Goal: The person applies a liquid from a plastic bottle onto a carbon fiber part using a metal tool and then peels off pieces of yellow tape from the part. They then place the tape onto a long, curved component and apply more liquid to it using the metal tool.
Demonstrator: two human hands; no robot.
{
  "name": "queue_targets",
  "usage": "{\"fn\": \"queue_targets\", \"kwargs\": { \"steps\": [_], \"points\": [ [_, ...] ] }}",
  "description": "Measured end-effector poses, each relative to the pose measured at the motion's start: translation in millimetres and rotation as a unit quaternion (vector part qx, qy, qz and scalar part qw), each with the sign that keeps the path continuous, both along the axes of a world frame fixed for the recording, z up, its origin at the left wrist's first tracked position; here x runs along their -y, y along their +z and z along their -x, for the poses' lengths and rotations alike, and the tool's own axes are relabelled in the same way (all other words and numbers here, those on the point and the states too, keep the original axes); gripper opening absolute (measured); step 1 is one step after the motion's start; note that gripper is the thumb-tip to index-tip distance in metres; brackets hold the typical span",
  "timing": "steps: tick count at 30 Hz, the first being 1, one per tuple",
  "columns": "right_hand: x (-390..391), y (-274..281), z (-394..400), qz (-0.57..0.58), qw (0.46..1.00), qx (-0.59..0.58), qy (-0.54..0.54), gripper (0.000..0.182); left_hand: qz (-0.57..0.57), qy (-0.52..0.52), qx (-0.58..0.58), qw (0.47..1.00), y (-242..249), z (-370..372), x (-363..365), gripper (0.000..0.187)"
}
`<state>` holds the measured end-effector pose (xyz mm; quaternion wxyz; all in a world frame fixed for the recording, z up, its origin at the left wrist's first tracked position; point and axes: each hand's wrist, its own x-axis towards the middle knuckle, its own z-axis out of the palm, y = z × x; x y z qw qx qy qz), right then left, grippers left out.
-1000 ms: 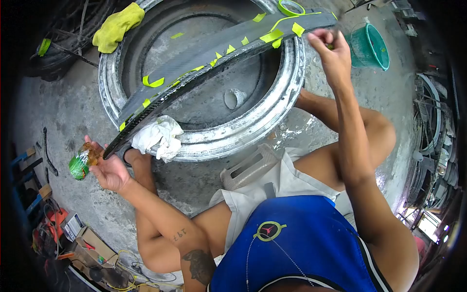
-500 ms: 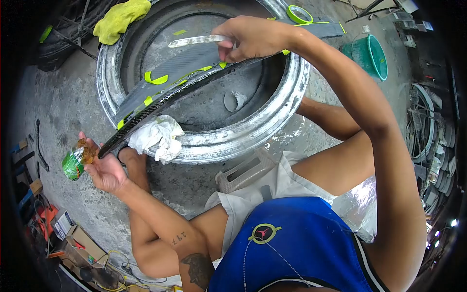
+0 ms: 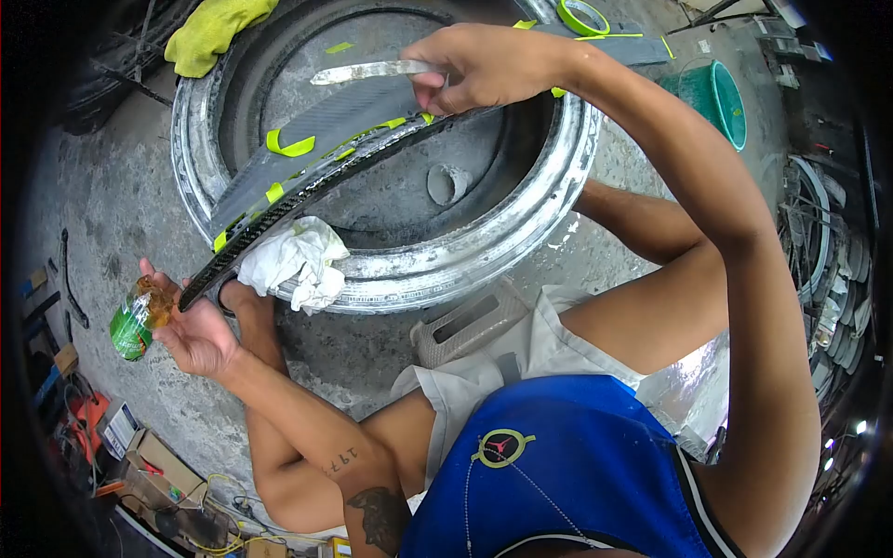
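Note:
A long curved carbon-fibre part [image 3: 270, 212] with bits of yellow-green tape lies across the grey tire [image 3: 391, 279]. My right hand [image 3: 488, 70] is closed round a flat whitish stick [image 3: 367, 71], its fingertips at the part's upper edge. At the left, my left hand [image 3: 200, 337] holds a cut green can [image 3: 131, 327] with amber, jelly-like material [image 3: 160, 303] at its mouth, beside the part's lower tip. A crumpled white cloth [image 3: 296, 262] rests on the tire's near rim.
A yellow cloth [image 3: 216, 35] and a green tape roll [image 3: 583, 17] lie at the tire's far side. A green bucket [image 3: 714, 107] stands at the right. A grey plastic piece [image 3: 470, 325] is by my shorts. Boxes [image 3: 160, 462] are at lower left.
The can and my left hand have shifted slightly down and left in view. My right hand has moved slightly up, with the stick tilted flatter. The tire's view has shifted a little left.

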<state>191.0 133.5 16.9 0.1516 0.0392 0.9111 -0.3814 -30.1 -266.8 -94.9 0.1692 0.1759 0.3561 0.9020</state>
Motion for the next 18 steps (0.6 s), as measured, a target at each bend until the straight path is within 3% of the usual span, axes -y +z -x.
{"fn": "queue_targets", "kwargs": {
  "steps": [4,9,10,12,13,14,16,18],
  "points": [
    [-2,-1,2,-0.011,1.0,0.007,0.003,0.026,-0.003,0.004,0.001,1.0,1,-2,-1,0.076],
    [-10,-9,-5,0.079,0.995,0.013,-0.053,0.025,0.036,0.006,-0.01,0.999,5,-7,-7,0.074],
    [-7,-4,-6,0.063,0.995,0.023,-0.07,0.02,0.05,0.022,-0.008,0.998,7,-6,-4,0.075],
    [2,9,-3,0.009,0.997,0.034,-0.069,0.014,-0.005,-0.043,0.031,0.999,-8,1,2,0.076],
    [11,-8,-8,0.052,0.984,-0.007,-0.172,0.022,0.035,0.009,0.031,0.999,-3,-1,-1,0.072],
    [-1,-14,-3,0.042,0.995,0.017,-0.088,0.02,0.038,0.046,-0.011,0.998,-34,13,22,0.065],
    [1,-12,-2,0.071,0.993,0.044,-0.089,0.022,0.075,0.078,0.016,0.994,16,-10,-15,0.059],
    [-4,-18,-1,0.098,0.992,0.029,-0.079,0.023,0.08,0.089,0.012,0.993,21,-12,-19,0.059]
  ]
}}
